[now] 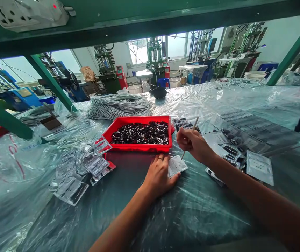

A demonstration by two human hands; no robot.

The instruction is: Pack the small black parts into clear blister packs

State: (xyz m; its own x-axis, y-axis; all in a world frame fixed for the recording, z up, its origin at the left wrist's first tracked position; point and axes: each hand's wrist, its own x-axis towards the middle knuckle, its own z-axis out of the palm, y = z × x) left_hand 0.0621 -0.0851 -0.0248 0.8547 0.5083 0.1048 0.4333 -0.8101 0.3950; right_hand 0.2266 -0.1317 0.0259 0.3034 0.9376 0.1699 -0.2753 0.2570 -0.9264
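My left hand [159, 175] lies flat on the plastic-covered table, its fingertips pressing the left edge of a small white packet [176, 165]. A ring shows on one finger. My right hand [193, 143] is closed around a thin pale stick [190, 136], held like a pen, its lower tip touching the packet. Just beyond both hands stands a red tray [118, 123] filled with several small dark parts [142, 133].
Clear small bags [81, 171] lie scattered at the left. More packets and dark flat strips [247, 140] lie at the right. Coiled grey cable [120, 105] sits behind the tray. Green frame posts [50, 82] stand at left and right. Machines line the far wall.
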